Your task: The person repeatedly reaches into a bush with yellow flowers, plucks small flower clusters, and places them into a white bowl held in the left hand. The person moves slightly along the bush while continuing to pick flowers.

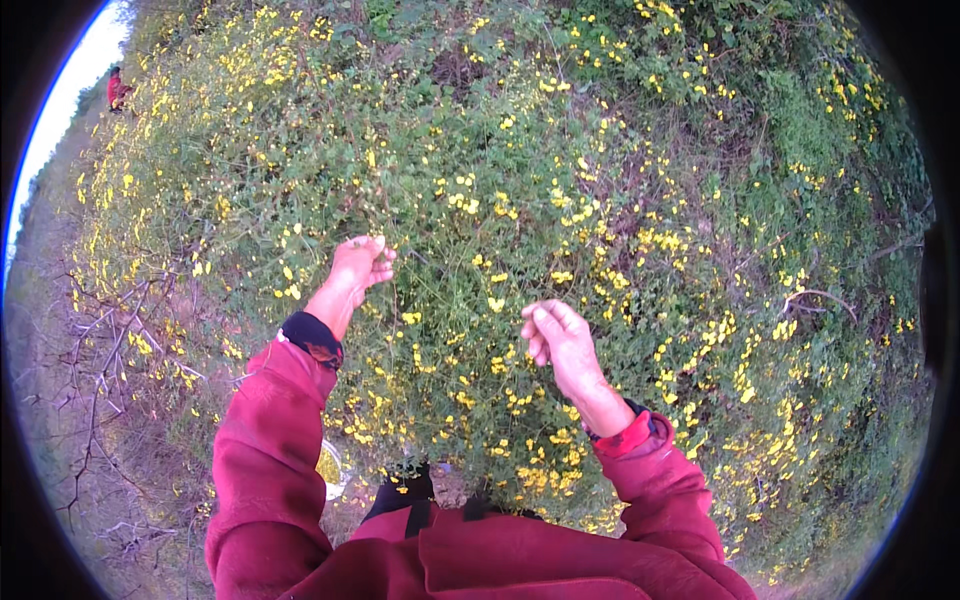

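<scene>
Both my hands are held out over dense green plants dotted with small yellow flowers point(465, 203). On the left, my left hand point(362, 264) has its thumb and fingers drawn together among thin stems; whatever lies between the fingertips is too small to name. My right hand point(562, 345) is over the bushes to the right, nearer to me, its fingers curled in toward the thumb. What those fingers hold, if anything, is hidden. Below my left wrist, partly behind my sleeve, stands a pale round container point(334, 488) with yellow flowers in it.
Bare, thorny-looking branches point(100, 385) spread at the left. A dry curved twig point(822, 296) sticks out on the right. Far off at the upper left, a person in red point(117, 90) stands by the plants. My dark trouser leg point(405, 490) touches the growth.
</scene>
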The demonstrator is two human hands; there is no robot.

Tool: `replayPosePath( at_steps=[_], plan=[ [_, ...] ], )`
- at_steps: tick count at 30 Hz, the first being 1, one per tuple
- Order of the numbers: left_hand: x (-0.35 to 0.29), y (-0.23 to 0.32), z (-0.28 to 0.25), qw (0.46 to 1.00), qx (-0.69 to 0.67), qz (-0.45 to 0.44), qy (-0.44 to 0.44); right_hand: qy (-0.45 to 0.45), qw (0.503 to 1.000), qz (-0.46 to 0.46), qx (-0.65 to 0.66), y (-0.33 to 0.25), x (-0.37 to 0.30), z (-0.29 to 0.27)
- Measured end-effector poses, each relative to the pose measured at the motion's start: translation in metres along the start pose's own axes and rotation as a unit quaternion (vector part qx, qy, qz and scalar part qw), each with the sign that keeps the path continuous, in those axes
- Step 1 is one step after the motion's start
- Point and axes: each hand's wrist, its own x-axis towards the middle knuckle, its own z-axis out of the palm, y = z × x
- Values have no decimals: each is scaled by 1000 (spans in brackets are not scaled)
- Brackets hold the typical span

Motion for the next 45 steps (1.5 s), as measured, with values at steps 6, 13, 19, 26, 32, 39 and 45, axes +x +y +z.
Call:
replayPosePath(
  at_steps=[6,13,19,26,32,39,45],
  plan=[
    [5,-5,-5,999,18,6,-32,65,846,-352,-395,-47,108,28],
    [7,-13,-11,999,10,-6,-46,136,488,-438,-742,-90,253,70],
    [17,-29,-20,999,-28,-5,-36,103,379,-336,-856,-89,267,76],
    [23,-28,0,999,-17,2,-34,47,503,-269,-820,-79,210,87],
    [16,-30,11,995,83,44,17,-61,901,46,-426,-50,193,59],
    [-2,-36,5,998,54,21,7,-160,976,144,11,-2,177,38],
    [-6,-31,0,994,103,28,12,-166,973,132,86,11,144,61]
  ],
)
